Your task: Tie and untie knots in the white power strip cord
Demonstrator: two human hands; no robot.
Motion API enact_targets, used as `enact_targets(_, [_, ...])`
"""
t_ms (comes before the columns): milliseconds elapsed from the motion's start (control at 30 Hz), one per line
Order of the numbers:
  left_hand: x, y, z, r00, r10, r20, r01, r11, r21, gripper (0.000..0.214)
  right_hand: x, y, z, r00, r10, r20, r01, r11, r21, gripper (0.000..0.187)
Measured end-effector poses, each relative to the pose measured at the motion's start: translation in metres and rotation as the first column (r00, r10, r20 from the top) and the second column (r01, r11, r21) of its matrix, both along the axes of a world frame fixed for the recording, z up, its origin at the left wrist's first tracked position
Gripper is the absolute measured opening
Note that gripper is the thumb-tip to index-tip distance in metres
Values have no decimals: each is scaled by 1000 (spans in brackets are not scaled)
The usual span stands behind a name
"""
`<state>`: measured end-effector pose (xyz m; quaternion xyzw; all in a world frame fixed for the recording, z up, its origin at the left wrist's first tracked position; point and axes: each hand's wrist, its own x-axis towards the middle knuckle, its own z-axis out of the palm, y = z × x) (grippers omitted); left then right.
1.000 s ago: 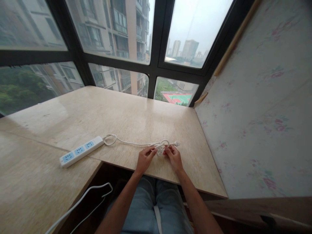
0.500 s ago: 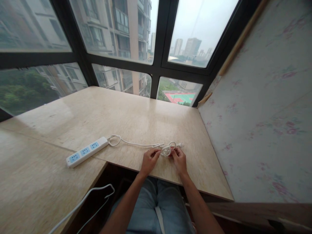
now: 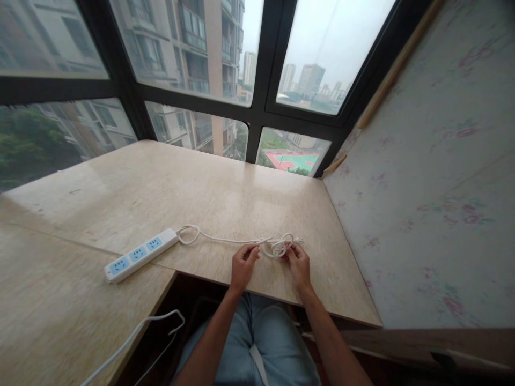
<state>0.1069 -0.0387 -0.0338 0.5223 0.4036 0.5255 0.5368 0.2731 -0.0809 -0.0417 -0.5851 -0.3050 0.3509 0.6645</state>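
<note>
A white power strip with blue sockets lies on the beige desk. Its white cord runs right to a knotted loop near the plug. My left hand pinches the cord just left of the knot. On the knot's right side, my right hand is closed with its fingers on the loop. Both hands rest near the desk's front edge.
A second white cable hangs below the desk's cut-out at lower left. A floral-papered wall borders the desk on the right. Dark-framed windows stand behind it. My legs in jeans are under the desk.
The hands stay on the knot and have shifted slightly; the loop looks a little tighter and more bunched. The power strip lies as before.
</note>
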Motion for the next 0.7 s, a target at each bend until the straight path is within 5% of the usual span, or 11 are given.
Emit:
enact_targets(233, [-2, 0, 4, 996, 61, 59, -58, 997, -48, 25, 0, -3, 2, 999, 39, 16, -39, 999, -11, 28])
enact_targets(700, [2, -1, 1, 1000, -18, 6, 18, 1000, 11, 22, -2, -6, 2, 994, 50, 93, -52, 999, 17, 25])
